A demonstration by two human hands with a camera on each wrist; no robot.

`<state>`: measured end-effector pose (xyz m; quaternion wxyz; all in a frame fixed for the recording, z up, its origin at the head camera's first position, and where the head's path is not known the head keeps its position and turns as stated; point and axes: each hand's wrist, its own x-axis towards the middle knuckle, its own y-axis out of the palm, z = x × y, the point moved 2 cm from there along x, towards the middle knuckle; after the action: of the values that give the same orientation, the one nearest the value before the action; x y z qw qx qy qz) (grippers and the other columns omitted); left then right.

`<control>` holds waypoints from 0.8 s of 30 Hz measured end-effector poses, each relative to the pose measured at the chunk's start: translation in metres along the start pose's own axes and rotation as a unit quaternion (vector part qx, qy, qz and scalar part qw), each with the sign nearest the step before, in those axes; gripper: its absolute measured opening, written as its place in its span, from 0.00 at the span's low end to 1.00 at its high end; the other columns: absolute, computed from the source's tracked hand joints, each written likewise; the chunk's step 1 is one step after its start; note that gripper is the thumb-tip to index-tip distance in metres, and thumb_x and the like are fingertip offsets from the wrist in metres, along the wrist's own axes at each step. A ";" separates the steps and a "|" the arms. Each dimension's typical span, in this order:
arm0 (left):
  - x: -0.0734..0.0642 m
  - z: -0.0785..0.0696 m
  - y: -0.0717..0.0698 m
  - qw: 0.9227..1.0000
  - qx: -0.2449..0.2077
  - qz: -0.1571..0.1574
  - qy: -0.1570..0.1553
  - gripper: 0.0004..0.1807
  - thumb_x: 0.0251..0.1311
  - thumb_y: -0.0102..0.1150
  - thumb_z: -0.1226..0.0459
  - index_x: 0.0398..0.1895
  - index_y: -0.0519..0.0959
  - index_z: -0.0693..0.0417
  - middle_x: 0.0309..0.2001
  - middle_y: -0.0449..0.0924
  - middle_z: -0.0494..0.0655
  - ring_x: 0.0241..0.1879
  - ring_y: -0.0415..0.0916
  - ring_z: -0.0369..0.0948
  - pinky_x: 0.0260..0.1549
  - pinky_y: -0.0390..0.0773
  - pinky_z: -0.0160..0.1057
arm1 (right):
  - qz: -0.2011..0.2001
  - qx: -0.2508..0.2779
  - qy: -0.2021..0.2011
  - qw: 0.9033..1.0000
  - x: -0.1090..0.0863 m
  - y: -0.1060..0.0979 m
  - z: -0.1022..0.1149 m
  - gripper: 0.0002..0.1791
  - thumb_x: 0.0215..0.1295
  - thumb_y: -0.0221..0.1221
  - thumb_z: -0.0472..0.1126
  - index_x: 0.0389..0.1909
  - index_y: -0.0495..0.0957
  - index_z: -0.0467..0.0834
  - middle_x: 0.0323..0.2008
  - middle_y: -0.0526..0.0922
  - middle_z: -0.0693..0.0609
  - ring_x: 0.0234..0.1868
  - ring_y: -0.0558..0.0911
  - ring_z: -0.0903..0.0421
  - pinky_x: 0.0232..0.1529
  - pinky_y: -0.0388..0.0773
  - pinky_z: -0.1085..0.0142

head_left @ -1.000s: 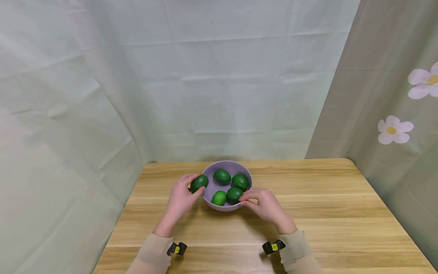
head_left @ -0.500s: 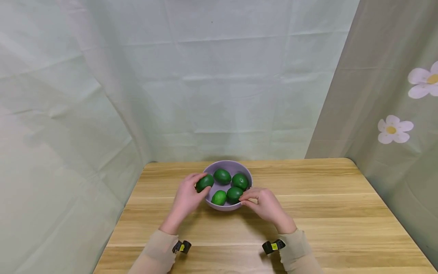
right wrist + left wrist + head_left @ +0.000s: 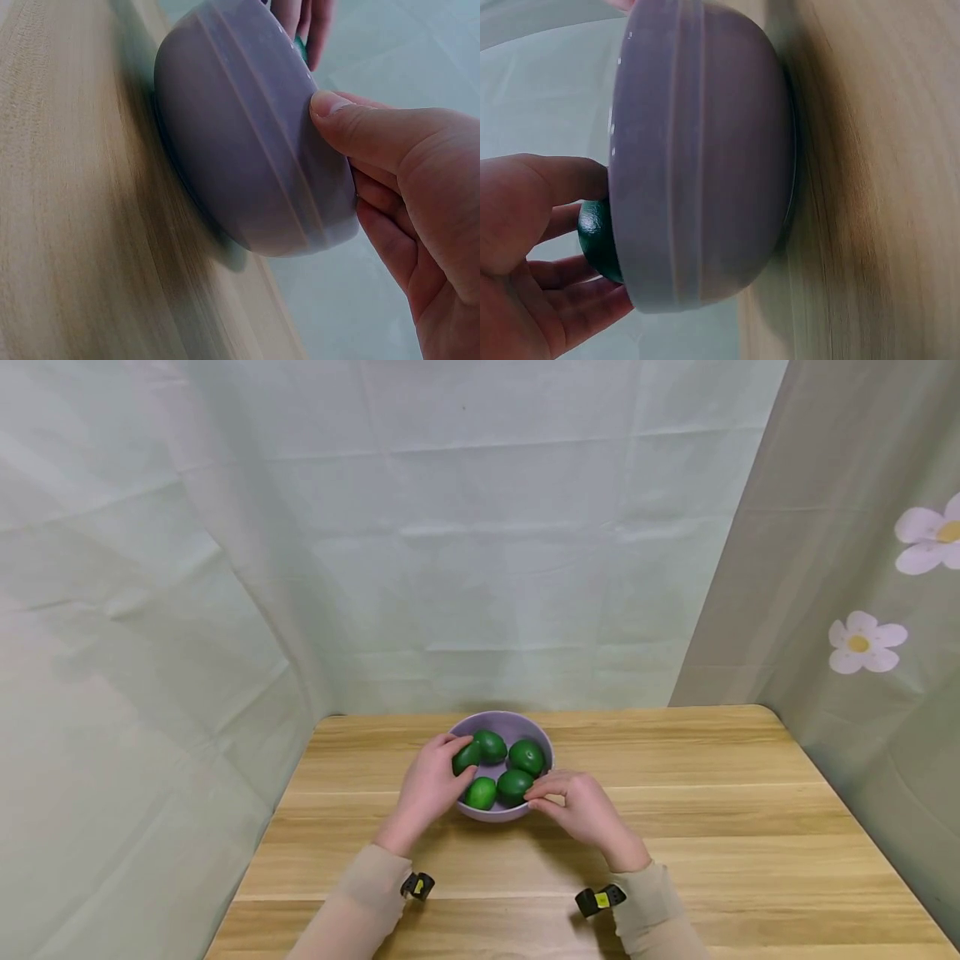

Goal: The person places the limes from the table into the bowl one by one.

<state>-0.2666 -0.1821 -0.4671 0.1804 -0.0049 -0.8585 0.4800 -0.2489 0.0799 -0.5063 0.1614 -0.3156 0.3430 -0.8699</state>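
Note:
A light purple bowl (image 3: pixel 500 812) stands on the wooden table with several green fruits in it. My left hand (image 3: pixel 433 783) holds a dark green avocado (image 3: pixel 466 758) between thumb and fingers, inside the bowl's left rim. In the left wrist view, the avocado (image 3: pixel 598 238) shows partly above the rim, the rest hidden by the bowl wall. My right hand (image 3: pixel 576 803) pinches the bowl's right front rim, thumb (image 3: pixel 352 120) outside. Other dark green avocados (image 3: pixel 490 747) lie at the back, right and front right. A brighter green lime (image 3: pixel 481 793) lies at the front.
The wooden table (image 3: pixel 712 843) spreads out around the bowl, its back edge close behind it. Pale cloth (image 3: pixel 487 568) hangs at the back and sides. Each sleeve cuff has a black wrist camera (image 3: pixel 599 900).
My left hand has moved right with the avocado, from over the bowl's left rim to inside it. The right hand has kept its place on the rim.

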 end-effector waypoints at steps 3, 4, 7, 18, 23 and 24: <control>0.004 0.000 0.004 1.000 0.022 0.008 0.017 0.26 0.62 0.78 0.62 0.63 0.85 0.58 0.55 0.84 0.57 0.53 0.83 0.54 0.57 0.87 0.55 | 0.000 0.000 0.002 1.000 0.000 0.000 0.000 0.04 0.65 0.76 0.39 0.40 0.93 0.49 0.43 0.91 0.59 0.52 0.88 0.56 0.63 0.85 0.55; 0.005 0.000 0.005 0.999 0.030 0.011 0.022 0.26 0.62 0.78 0.62 0.63 0.85 0.58 0.54 0.84 0.57 0.53 0.83 0.54 0.56 0.87 0.55 | 0.001 0.001 0.003 1.000 0.000 -0.001 0.001 0.04 0.65 0.76 0.39 0.40 0.93 0.49 0.43 0.91 0.59 0.52 0.88 0.56 0.63 0.85 0.55; 0.007 0.000 0.008 0.998 0.054 0.015 0.034 0.25 0.62 0.78 0.63 0.62 0.85 0.58 0.53 0.83 0.57 0.52 0.83 0.54 0.54 0.88 0.55 | 0.003 0.006 0.010 1.000 0.000 -0.001 0.001 0.04 0.65 0.75 0.39 0.40 0.93 0.48 0.43 0.91 0.59 0.52 0.88 0.56 0.63 0.85 0.55; 0.009 0.001 0.013 0.991 0.123 0.038 0.046 0.23 0.59 0.78 0.66 0.59 0.87 0.61 0.51 0.83 0.60 0.51 0.82 0.55 0.52 0.88 0.55 | 0.007 0.007 0.014 1.000 0.001 0.001 0.002 0.04 0.66 0.75 0.40 0.40 0.94 0.48 0.43 0.91 0.60 0.53 0.88 0.56 0.63 0.84 0.55; 0.011 0.001 0.016 0.987 0.145 0.043 0.052 0.23 0.57 0.78 0.66 0.57 0.88 0.61 0.48 0.83 0.60 0.49 0.82 0.55 0.49 0.88 0.54 | 0.006 0.008 0.012 1.000 0.001 0.001 0.002 0.04 0.66 0.75 0.40 0.40 0.93 0.48 0.43 0.91 0.60 0.52 0.88 0.56 0.62 0.85 0.55; 0.011 0.001 0.016 0.987 0.148 0.046 0.051 0.22 0.57 0.78 0.66 0.56 0.88 0.60 0.48 0.83 0.60 0.48 0.82 0.55 0.48 0.88 0.54 | 0.006 0.008 0.012 1.000 0.001 0.000 0.002 0.04 0.66 0.75 0.40 0.40 0.93 0.48 0.43 0.91 0.60 0.52 0.88 0.56 0.62 0.85 0.55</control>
<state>-0.2799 -0.1723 -0.4774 0.2003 -0.0418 -0.7668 0.6084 -0.2482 0.0778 -0.5047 0.1647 -0.3017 0.3401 -0.8753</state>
